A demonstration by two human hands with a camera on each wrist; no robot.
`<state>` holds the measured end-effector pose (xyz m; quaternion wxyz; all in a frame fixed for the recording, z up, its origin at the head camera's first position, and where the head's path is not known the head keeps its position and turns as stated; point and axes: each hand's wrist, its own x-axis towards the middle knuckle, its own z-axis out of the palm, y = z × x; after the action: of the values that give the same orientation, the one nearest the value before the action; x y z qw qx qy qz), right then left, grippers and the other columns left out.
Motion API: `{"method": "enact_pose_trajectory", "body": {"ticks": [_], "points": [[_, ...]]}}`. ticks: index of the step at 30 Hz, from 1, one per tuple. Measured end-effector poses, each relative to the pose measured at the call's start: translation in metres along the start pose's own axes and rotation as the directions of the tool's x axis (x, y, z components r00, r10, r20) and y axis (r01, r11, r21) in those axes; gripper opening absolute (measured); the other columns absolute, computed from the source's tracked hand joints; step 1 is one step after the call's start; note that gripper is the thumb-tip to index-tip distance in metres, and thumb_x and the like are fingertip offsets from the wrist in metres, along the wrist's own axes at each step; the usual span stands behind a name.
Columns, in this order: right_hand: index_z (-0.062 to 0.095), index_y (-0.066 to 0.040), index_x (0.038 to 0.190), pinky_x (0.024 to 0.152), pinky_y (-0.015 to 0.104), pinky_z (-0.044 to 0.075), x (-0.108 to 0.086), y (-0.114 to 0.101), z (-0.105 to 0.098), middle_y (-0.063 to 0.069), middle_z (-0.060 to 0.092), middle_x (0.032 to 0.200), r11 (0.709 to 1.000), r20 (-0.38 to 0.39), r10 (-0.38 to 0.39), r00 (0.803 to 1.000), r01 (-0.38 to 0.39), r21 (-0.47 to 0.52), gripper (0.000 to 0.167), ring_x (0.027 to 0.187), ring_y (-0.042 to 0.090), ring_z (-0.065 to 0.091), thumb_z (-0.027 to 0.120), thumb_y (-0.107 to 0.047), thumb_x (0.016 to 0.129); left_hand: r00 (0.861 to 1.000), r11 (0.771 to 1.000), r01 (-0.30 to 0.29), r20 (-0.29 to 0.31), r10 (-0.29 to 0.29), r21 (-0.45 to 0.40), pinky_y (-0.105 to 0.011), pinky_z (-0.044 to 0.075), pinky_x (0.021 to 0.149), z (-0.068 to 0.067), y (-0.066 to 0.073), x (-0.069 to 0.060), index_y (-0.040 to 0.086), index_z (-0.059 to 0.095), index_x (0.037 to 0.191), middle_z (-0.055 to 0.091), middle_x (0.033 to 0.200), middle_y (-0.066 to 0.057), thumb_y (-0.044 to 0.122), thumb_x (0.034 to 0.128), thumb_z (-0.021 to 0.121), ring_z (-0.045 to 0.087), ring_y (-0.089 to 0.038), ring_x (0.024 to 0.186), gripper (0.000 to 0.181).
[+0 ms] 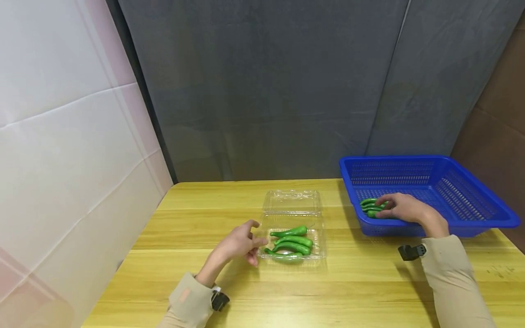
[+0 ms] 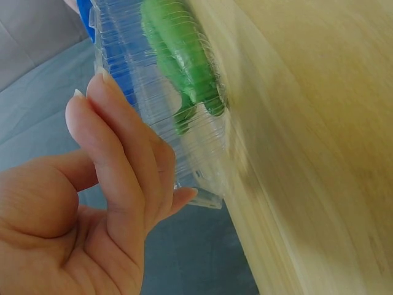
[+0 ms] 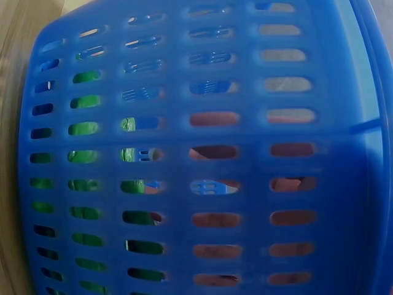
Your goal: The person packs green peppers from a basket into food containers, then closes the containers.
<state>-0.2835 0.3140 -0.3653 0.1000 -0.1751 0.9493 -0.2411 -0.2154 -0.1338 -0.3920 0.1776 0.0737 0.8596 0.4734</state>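
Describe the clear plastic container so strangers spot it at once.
Find the big blue basket on the wooden table, then look left. There sits the clear plastic container, holding green peppers. Unlike the basket, it is see-through with an open lid.

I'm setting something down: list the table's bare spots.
Bare table: left of the left hand, and between the clear container and blue basket. Crowded with peppers: container base, and basket's near-left corner, beneath the right hand.

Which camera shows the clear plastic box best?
The head view shows the clear plastic box nearly whole, lid open, green peppers inside. The left wrist view shows only part, behind the left hand; the right wrist view shows the blue basket instead.
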Motion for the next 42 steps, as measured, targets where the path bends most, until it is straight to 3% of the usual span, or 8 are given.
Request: {"method": "enact_pose_trajectory", "body": {"ticks": [15,23,31,42], "points": [[0.069,0.009,0.113,0.089,0.059,0.054,0.0008,-0.0009,-0.0044,0.025,0.069,0.112,0.999,0.096,0.028,0.995,-0.023,-0.049,0.025,0.107,0.047,0.062,0.068,-0.006,0.093,1.000,1.000,0.010,-0.005,-0.010,0.004,-0.040,0.062,0.058,0.0007,0.0023,-0.0011,-0.009,0.032,0.147,0.061,0.073,-0.015,0.014,0.0992,0.067,0.063,-0.017,0.047,0.064],[0.075,0.005,0.097,0.082,0.053,0.057,0.0030,-0.0029,-0.0044,0.017,0.073,0.095,0.997,0.047,0.020,0.999,-0.016,-0.071,0.013,0.091,0.035,0.068,0.073,0.000,0.085,1.000,1.000,0.010,-0.006,-0.010,0.010,-0.042,0.062,0.058,0.0000,0.0022,-0.0007,-0.008,0.033,0.148,0.061,0.073,-0.015,0.014,0.0994,0.067,0.063,-0.017,0.047,0.063],[0.074,0.003,0.097,0.079,0.051,0.058,0.0039,-0.0031,-0.0027,0.012,0.073,0.093,0.998,0.034,0.041,0.999,-0.039,-0.046,0.013,0.088,0.028,0.066,0.075,-0.004,0.087,1.000,1.000,0.006,0.004,-0.006,0.001,-0.039,0.062,0.057,0.0002,0.0005,-0.0005,-0.009,0.031,0.148,0.061,0.074,-0.015,0.013,0.0993,0.067,0.064,-0.018,0.048,0.064],[0.073,0.004,0.103,0.082,0.057,0.055,0.0038,0.0000,-0.0033,0.018,0.073,0.098,0.992,-0.105,-0.061,0.993,0.049,-0.115,0.016,0.094,0.039,0.067,0.071,-0.009,0.094,1.000,1.000,0.004,0.008,-0.004,0.012,-0.035,0.062,0.057,-0.0009,0.0004,0.0006,-0.010,0.031,0.148,0.061,0.073,-0.014,0.014,0.0998,0.066,0.065,-0.018,0.048,0.064]]}}
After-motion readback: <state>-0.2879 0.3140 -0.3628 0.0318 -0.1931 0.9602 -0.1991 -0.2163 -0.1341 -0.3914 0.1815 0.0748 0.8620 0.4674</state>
